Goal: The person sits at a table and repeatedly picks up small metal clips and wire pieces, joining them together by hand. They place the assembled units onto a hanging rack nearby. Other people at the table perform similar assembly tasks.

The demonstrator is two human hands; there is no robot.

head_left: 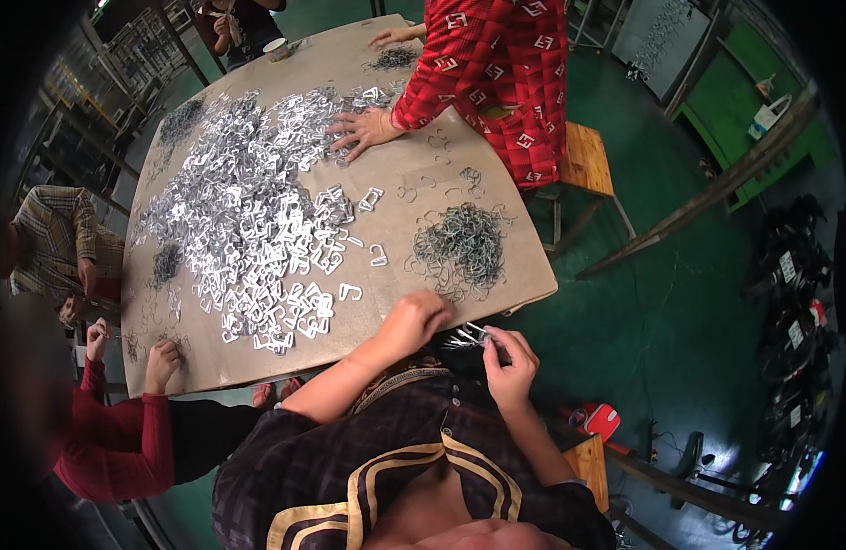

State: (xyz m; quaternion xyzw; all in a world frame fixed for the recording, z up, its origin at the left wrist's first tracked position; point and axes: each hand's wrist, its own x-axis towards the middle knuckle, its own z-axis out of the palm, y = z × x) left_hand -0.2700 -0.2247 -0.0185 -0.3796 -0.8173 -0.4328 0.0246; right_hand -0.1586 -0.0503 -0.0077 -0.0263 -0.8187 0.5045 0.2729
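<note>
My right hand [511, 368] is closed in a pinch on a small silver metal buckle-like piece [479, 328], just off the table's near edge. More shiny metal pieces [459, 340] show below that edge, partly hidden, beside my lap. Smeared by motion, my left hand [417, 324] hangs over the table edge with its fingers curled; what they hold, if anything, cannot be made out. Beyond it lies a loose pile of thin, bent grey wire hooks [461, 246]. A large heap of flat silver metal frames, some hook-shaped [267, 215], spreads across the middle and left of the table.
Around the brown-covered table [386, 266] other people work: one in a red patterned garment [496, 82] reaches into the heap, one in dark red sleeves [120, 440] sits at left. A wooden stool [586, 158] stands right. A cup [276, 49] is at the far edge.
</note>
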